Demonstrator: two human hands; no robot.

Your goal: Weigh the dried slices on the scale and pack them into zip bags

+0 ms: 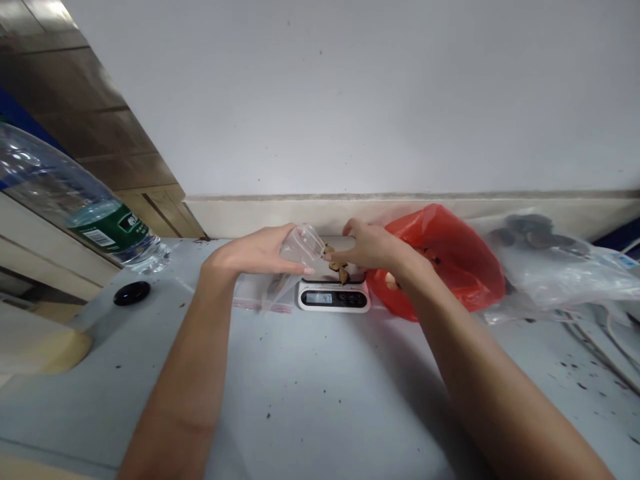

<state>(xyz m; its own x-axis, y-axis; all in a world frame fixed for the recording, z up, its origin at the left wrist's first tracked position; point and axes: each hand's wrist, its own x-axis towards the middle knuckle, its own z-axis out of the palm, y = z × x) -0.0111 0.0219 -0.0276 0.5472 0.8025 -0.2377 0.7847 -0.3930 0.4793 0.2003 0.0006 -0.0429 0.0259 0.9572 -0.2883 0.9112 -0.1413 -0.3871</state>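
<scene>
My left hand (257, 252) holds a clear zip bag (301, 243), its mouth tilted toward the scale. A small white digital kitchen scale (334, 297) stands near the wall, its display lit; the reading looks like 47. Brown dried slices (341, 271) lie on its plate, and their exact kind I cannot make out. Over the plate's right side, my right hand (373, 247) is curved with thumb and fingers apart, the thumb at the slices. Just right of the scale sits an open red plastic bag (450, 267) with a few pale and brown pieces inside, partly hidden by my right forearm.
A large water bottle (107, 217) leans in at the left, near a black oval object (132, 293). Clear plastic bags (565, 267) with dark contents lie at the right, above some cables (600, 353). Dark crumbs dot the grey tabletop (310, 413); a wall rises behind.
</scene>
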